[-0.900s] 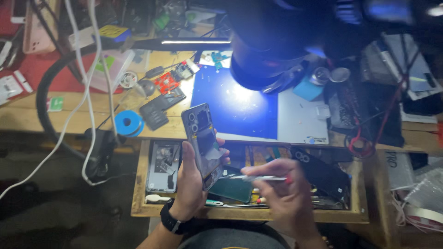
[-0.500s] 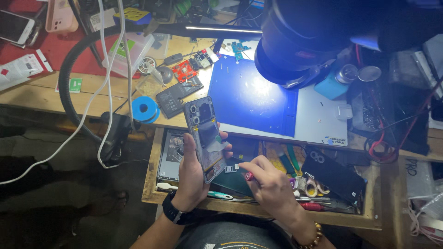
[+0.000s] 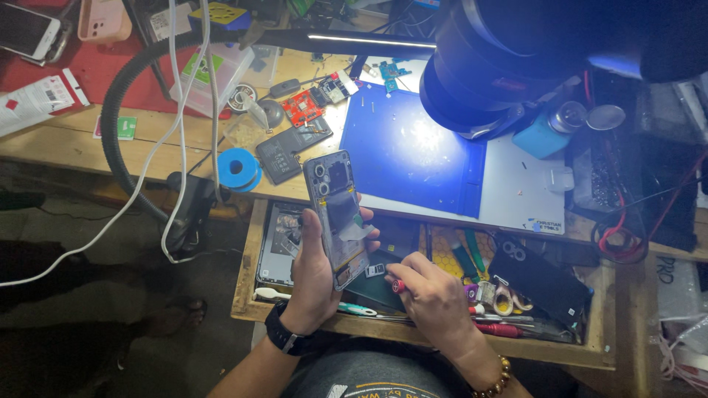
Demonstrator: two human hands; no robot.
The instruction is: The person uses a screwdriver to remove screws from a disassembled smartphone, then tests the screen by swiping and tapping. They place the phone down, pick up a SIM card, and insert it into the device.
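My left hand (image 3: 313, 284) grips the opened phone (image 3: 338, 215) upright over the drawer (image 3: 247, 250), long axis toward the table (image 3: 66, 140); my right hand (image 3: 435, 298) pinches a screwdriver (image 3: 398, 286).

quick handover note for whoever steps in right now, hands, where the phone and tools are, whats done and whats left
Left hand: holds the opened phone upright over the open drawer, back cover off, insides showing.
Right hand: grips a small red-handled tool, its tip near the phone's lower end; contact cannot be told.
Nearby: blue work mat on the bench under the lamp; black back cover and loose tools in the drawer; blue tape roll on the bench edge.
Done: phone is open.
Left: work at the phone's lower end, it seems; the phone is still uncovered.
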